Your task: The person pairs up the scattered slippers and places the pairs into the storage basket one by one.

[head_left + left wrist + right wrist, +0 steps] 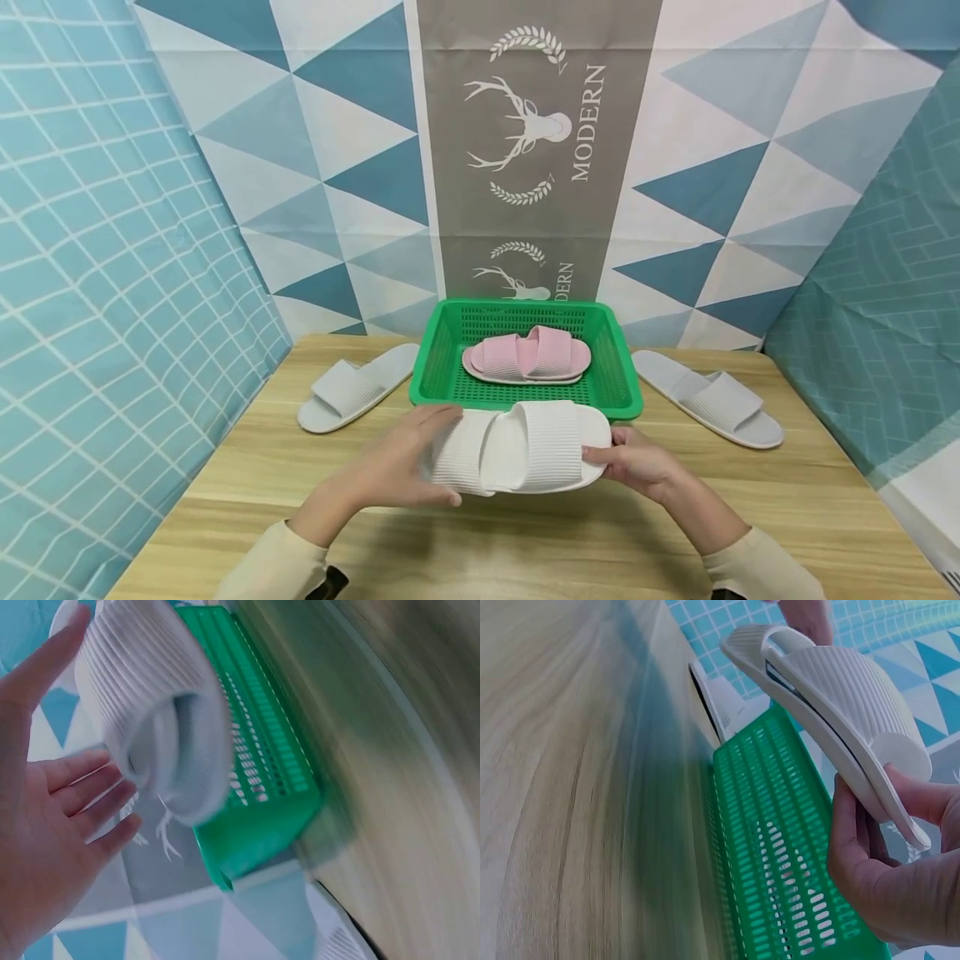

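A pair of white slippers [555, 442], nested together with ribbed straps, is held up in front of the basket. My right hand [637, 462] pinches their right end, thumb on the upper side and curled fingers underneath, as the right wrist view shows. At the other end is my left hand [401, 462]; in the left wrist view its fingers [94, 802] are spread and relaxed, with the thumb near the strap. Whether the thumb touches the slippers I cannot tell. Behind them, a green plastic basket [633, 400] holds a pair of pink slippers [551, 352].
One light grey slipper [352, 392] lies left of the basket on the wooden table [525, 550], and another grey slipper [712, 400] lies to its right. A patterned backdrop [360, 167] rises behind the basket, with blue tiled sheeting [97, 250] along the left.
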Action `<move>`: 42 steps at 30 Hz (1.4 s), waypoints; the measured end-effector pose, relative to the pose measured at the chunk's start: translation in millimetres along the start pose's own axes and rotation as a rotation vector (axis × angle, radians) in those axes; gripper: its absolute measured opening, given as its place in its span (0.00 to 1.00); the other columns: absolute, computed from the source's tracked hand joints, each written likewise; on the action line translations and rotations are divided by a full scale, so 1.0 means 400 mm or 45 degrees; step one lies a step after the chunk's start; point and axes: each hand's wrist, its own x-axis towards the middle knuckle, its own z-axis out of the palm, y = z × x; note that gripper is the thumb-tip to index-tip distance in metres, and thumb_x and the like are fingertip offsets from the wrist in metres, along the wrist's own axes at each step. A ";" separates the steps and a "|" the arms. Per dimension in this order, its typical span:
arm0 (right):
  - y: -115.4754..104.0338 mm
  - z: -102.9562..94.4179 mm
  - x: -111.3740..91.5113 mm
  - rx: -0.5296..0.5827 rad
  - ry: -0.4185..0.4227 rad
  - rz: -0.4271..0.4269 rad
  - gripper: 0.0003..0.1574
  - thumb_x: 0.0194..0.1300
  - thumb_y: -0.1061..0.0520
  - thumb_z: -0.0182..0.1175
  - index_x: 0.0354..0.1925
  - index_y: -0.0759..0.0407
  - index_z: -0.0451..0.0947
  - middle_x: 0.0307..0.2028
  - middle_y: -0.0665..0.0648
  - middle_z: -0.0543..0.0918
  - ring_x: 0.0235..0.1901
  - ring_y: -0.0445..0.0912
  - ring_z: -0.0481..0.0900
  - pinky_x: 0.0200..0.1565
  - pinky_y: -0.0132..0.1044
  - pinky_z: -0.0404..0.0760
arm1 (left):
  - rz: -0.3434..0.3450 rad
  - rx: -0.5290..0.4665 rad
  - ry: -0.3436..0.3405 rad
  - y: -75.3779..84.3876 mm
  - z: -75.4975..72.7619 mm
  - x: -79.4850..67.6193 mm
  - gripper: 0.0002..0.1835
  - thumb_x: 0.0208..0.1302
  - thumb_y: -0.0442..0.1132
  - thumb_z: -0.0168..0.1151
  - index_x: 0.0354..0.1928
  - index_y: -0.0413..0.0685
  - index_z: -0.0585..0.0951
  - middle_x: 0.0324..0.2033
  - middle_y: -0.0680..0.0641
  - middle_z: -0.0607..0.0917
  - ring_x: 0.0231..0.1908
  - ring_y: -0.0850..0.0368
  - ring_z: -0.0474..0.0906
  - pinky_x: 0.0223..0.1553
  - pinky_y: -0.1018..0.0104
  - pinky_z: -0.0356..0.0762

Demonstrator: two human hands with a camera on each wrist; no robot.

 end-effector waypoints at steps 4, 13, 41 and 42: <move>-0.001 -0.014 -0.010 0.000 0.001 -0.007 0.09 0.65 0.61 0.59 0.45 0.57 0.74 0.39 0.45 0.84 0.41 0.37 0.82 0.46 0.29 0.82 | -0.110 -0.101 0.020 -0.029 -0.004 -0.028 0.41 0.56 0.56 0.67 0.65 0.39 0.68 0.63 0.43 0.74 0.65 0.45 0.69 0.63 0.46 0.71; -0.006 -0.027 -0.022 -0.023 0.021 -0.006 0.15 0.65 0.60 0.60 0.49 0.61 0.70 0.40 0.46 0.83 0.42 0.38 0.83 0.46 0.30 0.83 | -0.416 -0.404 -0.005 -0.066 0.005 -0.047 0.28 0.70 0.49 0.53 0.64 0.36 0.69 0.59 0.36 0.77 0.55 0.42 0.78 0.55 0.51 0.79; 0.000 -0.033 -0.011 -0.012 -0.089 0.011 0.07 0.69 0.59 0.55 0.45 0.55 0.75 0.40 0.45 0.85 0.42 0.37 0.84 0.47 0.30 0.83 | -0.767 -1.031 -0.160 -0.060 0.005 -0.029 0.23 0.62 0.42 0.63 0.51 0.28 0.75 0.37 0.43 0.83 0.36 0.62 0.80 0.42 0.63 0.85; 0.001 -0.034 -0.011 -0.014 -0.094 0.012 0.07 0.69 0.59 0.54 0.46 0.56 0.75 0.41 0.45 0.85 0.42 0.36 0.84 0.47 0.30 0.83 | -0.765 -1.040 -0.165 -0.059 0.005 -0.030 0.23 0.62 0.42 0.63 0.50 0.28 0.75 0.37 0.44 0.83 0.36 0.62 0.80 0.42 0.63 0.85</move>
